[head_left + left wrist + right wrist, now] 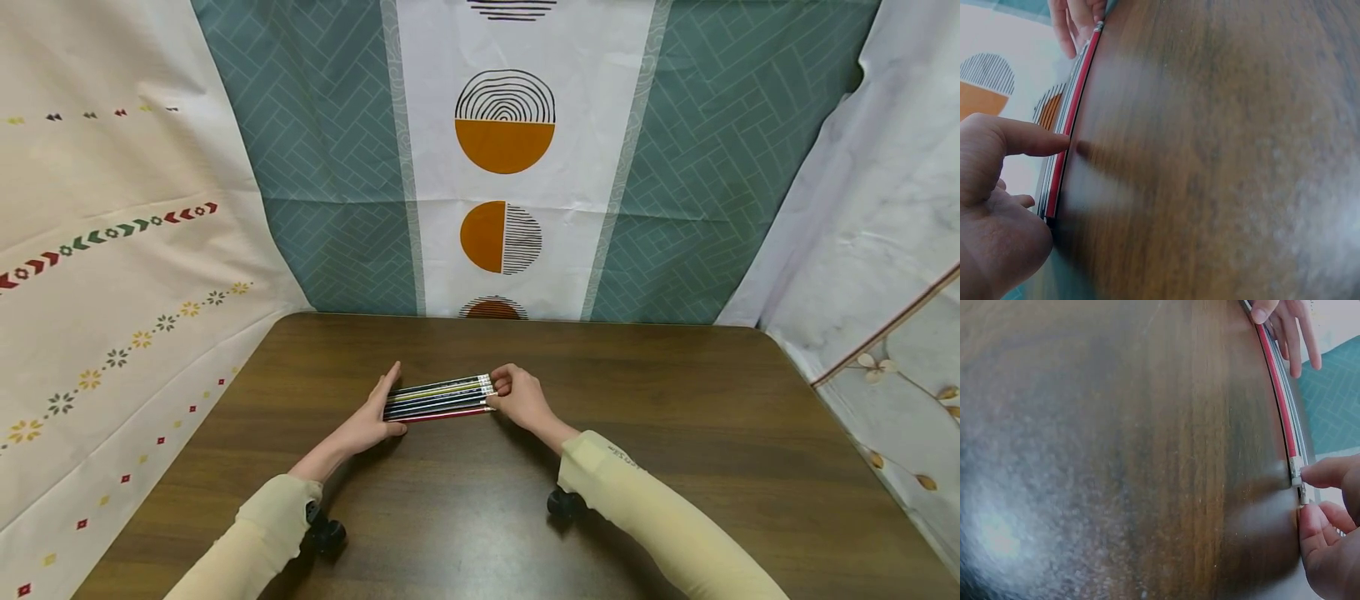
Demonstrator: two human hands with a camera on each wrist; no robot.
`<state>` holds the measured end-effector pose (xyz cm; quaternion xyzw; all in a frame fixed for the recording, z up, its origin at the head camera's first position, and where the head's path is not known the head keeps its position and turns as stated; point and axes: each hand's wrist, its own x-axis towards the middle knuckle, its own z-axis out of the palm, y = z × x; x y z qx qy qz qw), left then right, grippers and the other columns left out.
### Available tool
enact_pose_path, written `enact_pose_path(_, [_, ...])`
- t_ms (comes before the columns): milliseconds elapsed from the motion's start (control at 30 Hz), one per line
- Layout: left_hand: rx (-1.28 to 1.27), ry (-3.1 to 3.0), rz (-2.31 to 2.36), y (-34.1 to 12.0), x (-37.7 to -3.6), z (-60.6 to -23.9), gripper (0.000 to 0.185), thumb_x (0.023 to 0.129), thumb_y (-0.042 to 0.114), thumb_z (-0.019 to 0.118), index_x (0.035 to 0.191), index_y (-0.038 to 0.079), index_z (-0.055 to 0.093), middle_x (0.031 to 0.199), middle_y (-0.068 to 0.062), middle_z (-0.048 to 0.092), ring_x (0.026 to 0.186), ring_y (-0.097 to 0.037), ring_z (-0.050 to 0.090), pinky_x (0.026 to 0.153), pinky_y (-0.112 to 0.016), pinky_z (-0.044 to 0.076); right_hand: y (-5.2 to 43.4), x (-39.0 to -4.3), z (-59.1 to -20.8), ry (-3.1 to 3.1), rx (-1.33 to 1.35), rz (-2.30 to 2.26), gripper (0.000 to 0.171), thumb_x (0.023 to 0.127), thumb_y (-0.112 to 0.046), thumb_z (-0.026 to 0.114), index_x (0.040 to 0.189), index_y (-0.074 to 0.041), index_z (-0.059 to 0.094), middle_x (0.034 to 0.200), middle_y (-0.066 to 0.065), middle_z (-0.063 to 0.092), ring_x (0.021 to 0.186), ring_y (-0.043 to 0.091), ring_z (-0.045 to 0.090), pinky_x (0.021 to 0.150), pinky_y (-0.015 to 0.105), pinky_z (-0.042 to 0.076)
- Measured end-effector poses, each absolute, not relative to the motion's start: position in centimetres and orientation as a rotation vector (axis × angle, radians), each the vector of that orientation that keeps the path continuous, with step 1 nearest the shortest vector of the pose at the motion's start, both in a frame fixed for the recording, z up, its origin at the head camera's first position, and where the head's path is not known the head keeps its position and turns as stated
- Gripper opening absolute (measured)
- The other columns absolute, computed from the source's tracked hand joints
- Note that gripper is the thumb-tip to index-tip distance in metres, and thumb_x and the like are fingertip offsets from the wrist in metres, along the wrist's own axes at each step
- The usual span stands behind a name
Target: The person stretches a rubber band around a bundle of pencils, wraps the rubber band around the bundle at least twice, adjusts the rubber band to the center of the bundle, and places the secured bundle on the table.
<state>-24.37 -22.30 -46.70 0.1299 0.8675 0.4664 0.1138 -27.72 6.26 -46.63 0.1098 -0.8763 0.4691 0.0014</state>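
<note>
Pencils (438, 398) lay in a row, long axis left-right between hands; left hand (377, 417) flat against the tips; right hand (519, 397) pinched the eraser ends.

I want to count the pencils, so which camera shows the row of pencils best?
The head view: the pencils lie side by side on the table, whole length visible, between the left hand and right hand. Both wrist views see them edge-on, mainly the red pencil, so most are hidden.
</note>
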Motion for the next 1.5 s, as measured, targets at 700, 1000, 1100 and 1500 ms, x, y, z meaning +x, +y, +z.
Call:
enact_pose_path(700, [0.374,2.582,1.382,-21.8,-24.4,-46.9,0.103,0.082,-0.007,0.065,0.159,0.009,-0.002,0.165,-0.022,0.007,0.151,-0.044,-0.016,0.117,-0.068,-0.001,5.3,-27.2,-47.2,-2.837,0.481,1.353,0.086,0.081,-0.016,0.076,0.153,-0.002,0.032,0.151,0.020,0.043,0.136,0.038,0.046,0.108,0.051,0.041])
enact_pose_path(1000, [0.350,2.605,1.348,-21.5,-24.4,-46.9,0.097,0.088,-0.005,0.062,0.159,0.010,-0.001,0.166,-0.020,0.006,0.152,-0.045,-0.012,0.118,-0.067,0.000,4.3,-27.3,-48.0,-2.859,0.616,1.375,0.098,0.082,-0.017,0.076,0.158,-0.005,0.015,0.165,0.014,0.018,0.153,0.031,0.021,0.119,0.050,0.028])
enact_pose_path(1100, [0.351,2.611,1.335,-21.4,-24.4,-46.9,0.093,0.090,-0.004,0.060,0.159,0.011,-0.001,0.166,-0.020,0.006,0.152,-0.045,-0.010,0.118,-0.067,0.000,4.2,-27.4,-48.1,-2.827,0.652,1.371,0.094,0.083,-0.012,0.074,0.157,-0.003,0.017,0.164,0.015,0.021,0.152,0.032,0.024,0.119,0.050,0.029])
enact_pose_path(1500, [0.337,2.620,1.353,-21.2,-24.4,-46.9,0.098,0.086,-0.007,0.062,0.159,0.009,-0.002,0.165,-0.022,0.009,0.152,-0.046,-0.010,0.118,-0.067,0.000,3.9,-27.6,-47.8,-2.849,0.597,1.450,0.093,0.082,-0.008,0.068,0.159,-0.008,0.015,0.166,0.014,0.015,0.154,0.029,0.015,0.113,0.051,0.035])
